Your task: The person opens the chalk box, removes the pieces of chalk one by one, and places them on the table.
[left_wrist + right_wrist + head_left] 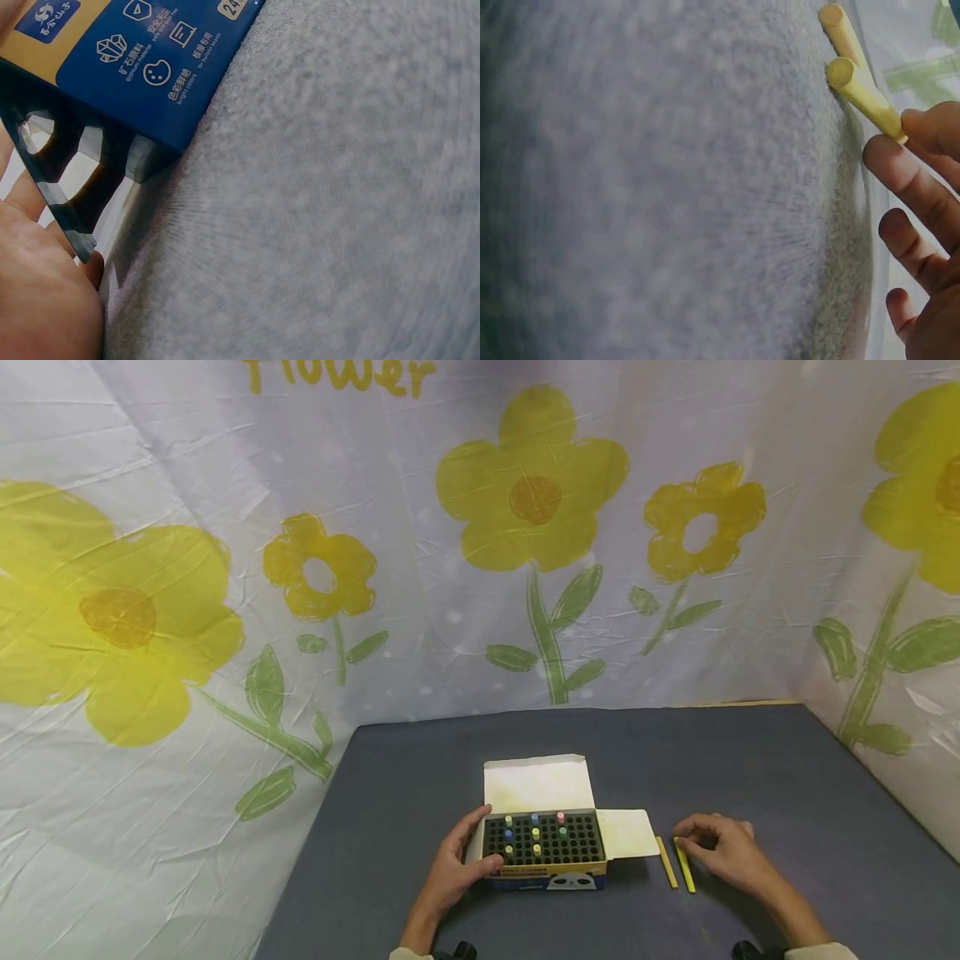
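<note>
Two yellow chalk sticks lie side by side on the desk, to the right of the box. The right stick reaches from the right hand's grip toward the person, its long axis running roughly near to far, with the far end slanted a little left. Thumb and forefinger pinch that far end; whether the stick is lifted at all I cannot tell. The left stick lies just beside it, nearly parallel, untouched, its far end near the flap.

The relation that matters: the box sits to the left of this grip, beyond the left stick and the flap, and the holes in its tray face up, while the pinched stick slants low over the desk. The right hand is nearer both sticks. The left hand is at the box, its grip curled round the left end, thumb at the near edge.

Counted: one box, one raised lid at the back, one flap spread to the right, two sticks outside, eight pieces of chalk standing in the tray: four yellow, two blue, one pink, one green.
</note>
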Tool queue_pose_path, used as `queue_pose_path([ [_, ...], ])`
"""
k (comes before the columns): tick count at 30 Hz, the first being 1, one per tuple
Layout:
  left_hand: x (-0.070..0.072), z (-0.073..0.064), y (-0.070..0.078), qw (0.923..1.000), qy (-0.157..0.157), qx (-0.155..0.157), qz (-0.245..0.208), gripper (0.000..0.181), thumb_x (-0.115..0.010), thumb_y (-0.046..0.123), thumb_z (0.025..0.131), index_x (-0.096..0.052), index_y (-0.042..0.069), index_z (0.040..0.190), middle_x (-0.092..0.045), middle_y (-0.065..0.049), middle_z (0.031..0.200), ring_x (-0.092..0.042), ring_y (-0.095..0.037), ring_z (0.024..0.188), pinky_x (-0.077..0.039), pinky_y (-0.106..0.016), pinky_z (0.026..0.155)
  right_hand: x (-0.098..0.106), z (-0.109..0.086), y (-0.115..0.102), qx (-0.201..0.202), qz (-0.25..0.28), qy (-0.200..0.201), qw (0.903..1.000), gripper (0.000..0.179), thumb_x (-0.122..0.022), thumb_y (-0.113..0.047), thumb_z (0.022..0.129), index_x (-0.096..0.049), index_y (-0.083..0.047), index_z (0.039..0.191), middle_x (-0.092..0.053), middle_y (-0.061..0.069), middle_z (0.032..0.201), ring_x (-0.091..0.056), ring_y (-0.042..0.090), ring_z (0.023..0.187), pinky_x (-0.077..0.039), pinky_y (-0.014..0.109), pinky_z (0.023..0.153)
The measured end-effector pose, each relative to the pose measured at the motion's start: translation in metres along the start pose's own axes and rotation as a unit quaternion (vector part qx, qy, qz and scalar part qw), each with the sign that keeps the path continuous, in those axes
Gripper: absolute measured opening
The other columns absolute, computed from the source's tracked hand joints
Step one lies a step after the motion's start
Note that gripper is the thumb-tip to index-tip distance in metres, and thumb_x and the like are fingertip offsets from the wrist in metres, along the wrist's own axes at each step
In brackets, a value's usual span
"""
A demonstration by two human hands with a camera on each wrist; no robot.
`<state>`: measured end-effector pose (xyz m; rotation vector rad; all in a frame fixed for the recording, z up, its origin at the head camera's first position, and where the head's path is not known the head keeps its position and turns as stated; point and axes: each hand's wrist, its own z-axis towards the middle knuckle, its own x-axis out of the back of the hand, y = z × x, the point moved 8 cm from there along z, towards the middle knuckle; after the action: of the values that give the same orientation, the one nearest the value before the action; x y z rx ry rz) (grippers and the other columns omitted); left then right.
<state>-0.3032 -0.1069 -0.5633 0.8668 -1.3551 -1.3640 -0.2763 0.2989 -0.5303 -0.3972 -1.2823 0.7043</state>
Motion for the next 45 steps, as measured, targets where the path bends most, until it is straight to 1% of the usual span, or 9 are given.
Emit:
queue_pose_path([
  [6,0.0,-0.001,0.0,1.0,0.0,0.004,-0.001,0.069,-0.08,0.017,0.088,-0.051,0.033,0.149,-0.044,-0.001,0.16,-0.037,-0.03,0.15,-0.036,-0.054,0.111,-0.001,0.0,-0.006,0.037,-0.052,0.022,0.9977,0.019,-0.085,-0.012,0.081,-0.075,-0.029,0.086,-0.063,-0.024,0.07,-0.051,-0.003,0.07,-0.023,0.047,0.081],
  [14,-0.001,-0.002,0.0,1.0,-0.007,0.001,-0.003,0.069,-0.078,0.016,0.089,-0.05,0.032,0.15,-0.043,-0.002,0.161,-0.035,-0.031,0.151,-0.036,-0.055,0.111,-0.002,-0.001,-0.009,0.038,-0.044,0.013,0.9982,0.02,-0.084,-0.01,0.08,-0.075,-0.027,0.085,-0.062,-0.022,0.07,-0.05,-0.002,0.071,-0.024,0.047,0.079],
  [20,-0.001,-0.002,-0.001,1.0,-0.008,0.002,-0.005,0.069,-0.079,0.015,0.089,-0.05,0.032,0.15,-0.043,-0.003,0.16,-0.036,-0.032,0.15,-0.038,-0.054,0.11,0.003,-0.001,-0.011,0.019,0.003,0.026,0.9995,0.013,-0.08,-0.011,0.087,-0.075,-0.021,0.093,-0.068,-0.016,0.074,-0.057,-0.004,0.068,-0.021,0.047,0.082],
  [23,-0.001,-0.002,-0.001,1.0,-0.006,0.004,-0.006,0.07,-0.079,0.016,0.089,-0.05,0.032,0.15,-0.042,-0.003,0.161,-0.035,-0.032,0.151,-0.038,-0.054,0.11,0.008,-0.001,-0.017,0.025,0.037,0.043,0.9981,0.014,-0.078,-0.01,0.089,-0.074,-0.015,0.101,-0.071,-0.009,0.078,-0.062,0.0,0.067,-0.034,0.043,0.087],
  [25,-0.001,-0.002,-0.001,1.0,-0.004,0.004,-0.004,0.07,-0.079,0.017,0.089,-0.05,0.033,0.15,-0.042,-0.003,0.161,-0.034,-0.032,0.151,-0.039,-0.053,0.11,0.011,-0.001,-0.022,0.03,0.06,0.053,0.9964,0.017,-0.077,-0.01,0.09,-0.073,-0.012,0.106,-0.071,-0.006,0.082,-0.064,0.002,0.07,-0.044,0.03,0.074],
  [27,-0.001,-0.002,-0.001,1.0,-0.003,0.005,-0.002,0.07,-0.08,0.017,0.088,-0.05,0.033,0.15,-0.041,-0.003,0.161,-0.034,-0.031,0.151,-0.04,-0.051,0.109,0.014,0.0,-0.028,0.034,0.083,0.055,0.9944,0.019,-0.076,-0.01,0.092,-0.072,-0.01,0.11,-0.07,-0.003,0.085,-0.063,0.005,0.073,-0.049,0.027,0.063],
  [34,0.0,-0.001,-0.004,0.9999,-0.011,0.008,0.002,0.07,-0.078,0.017,0.09,-0.048,0.032,0.152,-0.039,-0.004,0.163,-0.033,-0.032,0.152,-0.047,-0.038,0.104,0.015,0.006,-0.045,0.014,0.124,0.041,0.9914,0.02,-0.07,-0.018,0.098,-0.07,-0.014,0.118,-0.068,-0.003,0.094,-0.059,0.007,0.086,-0.048,0.031,0.073],
  [40,0.0,0.0,-0.004,0.9998,-0.012,0.003,0.014,0.07,-0.078,0.018,0.09,-0.047,0.033,0.152,-0.04,-0.003,0.162,-0.033,-0.032,0.152,-0.041,-0.05,0.11,0.007,0.015,-0.067,0.029,0.152,0.037,0.9873,0.021,-0.07,-0.014,0.097,-0.07,-0.013,0.118,-0.068,0.001,0.095,-0.059,0.007,0.087,-0.047,0.032,0.078],
  [45,-0.001,0.0,-0.002,1.0,-0.005,0.006,0.004,0.07,-0.079,0.017,0.089,-0.049,0.033,0.15,-0.041,-0.002,0.162,-0.033,-0.031,0.152,-0.041,-0.05,0.109,-0.003,0.024,-0.084,0.05,0.155,0.035,0.9861,0.021,-0.073,-0.013,0.095,-0.072,-0.017,0.115,-0.067,0.0,0.095,-0.058,0.006,0.087,-0.048,0.033,0.078],
])
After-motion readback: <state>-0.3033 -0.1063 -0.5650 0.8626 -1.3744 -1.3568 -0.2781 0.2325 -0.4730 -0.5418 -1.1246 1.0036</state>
